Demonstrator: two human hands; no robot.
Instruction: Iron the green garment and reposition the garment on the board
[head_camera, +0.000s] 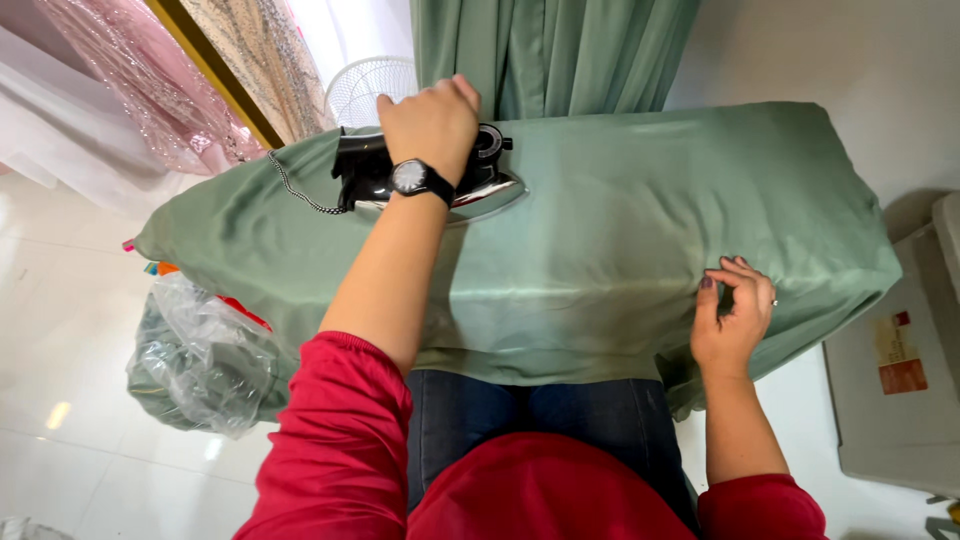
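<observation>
Sage-green fabric (620, 230) covers the board ahead of us. Our left hand (430, 125) is closed over the handle of the black iron (430, 180), which lies directly beneath it, long axis crosswise, tip pointing rightward toward the other hand. Well apart, our right hand (735, 315) pinches the fabric at the near edge, fingers loosely curled.

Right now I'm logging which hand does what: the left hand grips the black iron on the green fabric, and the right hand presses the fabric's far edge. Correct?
Not quite. The head view shows the right hand pinching the green fabric at its near edge, by the person's body. The left hand does grip the black iron.
</observation>
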